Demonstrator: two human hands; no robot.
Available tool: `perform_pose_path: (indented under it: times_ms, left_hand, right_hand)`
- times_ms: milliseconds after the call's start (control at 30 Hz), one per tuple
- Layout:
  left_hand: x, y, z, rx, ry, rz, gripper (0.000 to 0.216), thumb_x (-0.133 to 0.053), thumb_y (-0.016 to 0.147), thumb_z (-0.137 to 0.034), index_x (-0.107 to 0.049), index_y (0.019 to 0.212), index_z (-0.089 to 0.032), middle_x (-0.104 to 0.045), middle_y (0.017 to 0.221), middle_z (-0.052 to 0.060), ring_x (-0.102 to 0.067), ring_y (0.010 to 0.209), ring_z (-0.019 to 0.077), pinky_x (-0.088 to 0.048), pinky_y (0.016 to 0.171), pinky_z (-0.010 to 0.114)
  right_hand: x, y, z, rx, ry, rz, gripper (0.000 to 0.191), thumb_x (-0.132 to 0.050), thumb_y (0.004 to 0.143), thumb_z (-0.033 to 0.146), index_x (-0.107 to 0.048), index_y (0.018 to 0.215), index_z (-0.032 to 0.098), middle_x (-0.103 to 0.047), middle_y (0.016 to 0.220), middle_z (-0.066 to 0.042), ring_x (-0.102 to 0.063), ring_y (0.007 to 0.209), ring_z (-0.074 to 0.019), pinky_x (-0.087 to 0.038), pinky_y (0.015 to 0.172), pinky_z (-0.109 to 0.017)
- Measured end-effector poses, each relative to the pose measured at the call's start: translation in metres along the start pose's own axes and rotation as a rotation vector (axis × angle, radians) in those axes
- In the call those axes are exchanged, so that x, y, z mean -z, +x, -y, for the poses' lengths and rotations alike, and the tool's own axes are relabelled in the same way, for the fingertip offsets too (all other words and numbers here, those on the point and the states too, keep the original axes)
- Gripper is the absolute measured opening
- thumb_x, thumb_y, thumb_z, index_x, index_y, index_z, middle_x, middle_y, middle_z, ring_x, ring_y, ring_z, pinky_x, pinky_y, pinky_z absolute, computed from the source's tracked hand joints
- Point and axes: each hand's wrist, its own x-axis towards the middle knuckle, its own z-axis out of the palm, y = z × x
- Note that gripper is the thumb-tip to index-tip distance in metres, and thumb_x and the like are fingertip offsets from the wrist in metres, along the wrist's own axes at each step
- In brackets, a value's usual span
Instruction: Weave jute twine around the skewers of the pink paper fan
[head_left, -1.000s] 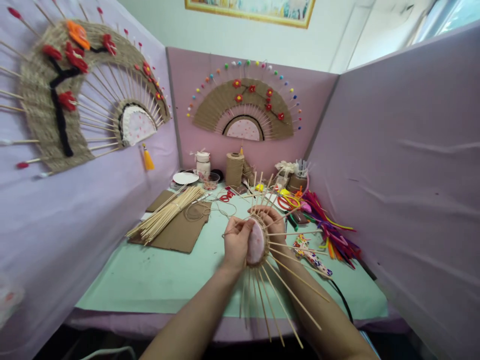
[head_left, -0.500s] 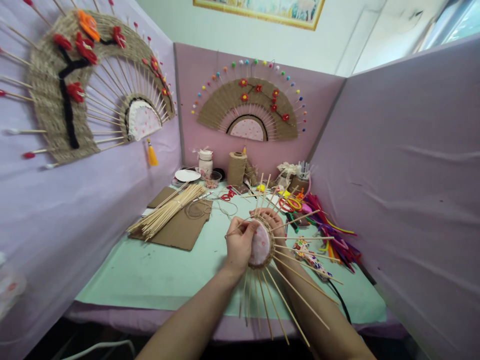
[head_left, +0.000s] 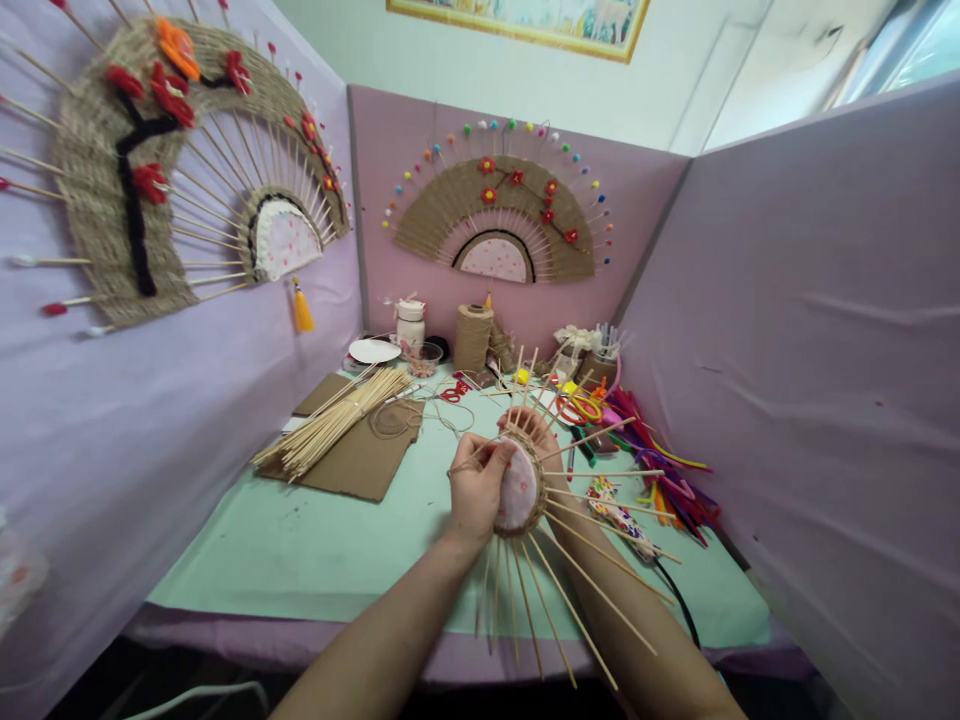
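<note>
A small unfinished fan (head_left: 519,490) with a pink-patterned half-round centre is held up over the table, its bamboo sticks spreading to the top, right and bottom. Brown twine is woven round the curved edge of the centre. My left hand (head_left: 477,492) grips the straight left side, thumb pressed on the pink face; a strand of twine shows by its fingers. Behind the fan's upper edge, my right hand (head_left: 537,428) has its fingers curled round among the sticks. Part of that hand is hidden by the fan.
Bamboo sticks (head_left: 337,420) lie bundled on cardboard (head_left: 382,470) at left. A twine spool (head_left: 473,340) and a white jar (head_left: 410,325) stand at the back. To the right are red-handled scissors (head_left: 577,408), a patterned glue gun (head_left: 621,518) and colourful pipe cleaners (head_left: 664,470).
The fan and both hands have shifted very slightly to the left. My right hand's fingers have moved a little among the upper sticks; the left hand keeps its grip.
</note>
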Motion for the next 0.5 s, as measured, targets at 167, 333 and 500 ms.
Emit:
perform_pose_path:
  times_ms: [167, 333, 500]
  left_hand:
    - [0.008, 0.007, -0.012, -0.087, 0.016, -0.043, 0.029, -0.069, 0.069, -0.036, -0.047, 0.079, -0.019, -0.057, 0.069, -0.003, -0.053, 0.062, 0.0090, -0.040, 0.058, 0.019]
    - [0.016, 0.020, -0.031, -0.217, 0.044, -0.134, 0.034, -0.069, 0.068, -0.033, -0.052, 0.095, -0.021, -0.063, 0.081, 0.001, -0.059, 0.073, 0.0124, -0.044, 0.067, 0.022]
    - [0.022, 0.034, -0.035, -0.155, 0.061, -0.053, 0.032, -0.070, 0.067, -0.035, -0.061, 0.094, -0.019, -0.064, 0.078, 0.002, -0.058, 0.070, 0.0115, -0.044, 0.063, 0.021]
  right_hand:
    - [0.034, 0.023, 0.016, 0.138, -0.114, -0.243, 0.025, -0.065, 0.067, 0.038, -0.050, 0.073, 0.019, -0.037, 0.050, 0.009, -0.033, 0.042, -0.0060, -0.030, 0.043, -0.020]
    - [0.050, 0.012, 0.062, 0.427, -0.124, -0.529, 0.021, -0.064, 0.071, 0.035, -0.054, 0.076, 0.017, -0.042, 0.053, 0.009, -0.037, 0.045, -0.0053, -0.031, 0.045, -0.019]
    - [0.013, -0.045, 0.111, 0.690, -0.529, -0.337, 0.012, -0.063, 0.075, 0.028, -0.064, 0.081, 0.018, -0.057, 0.069, 0.000, -0.052, 0.060, -0.0110, -0.042, 0.056, -0.025]
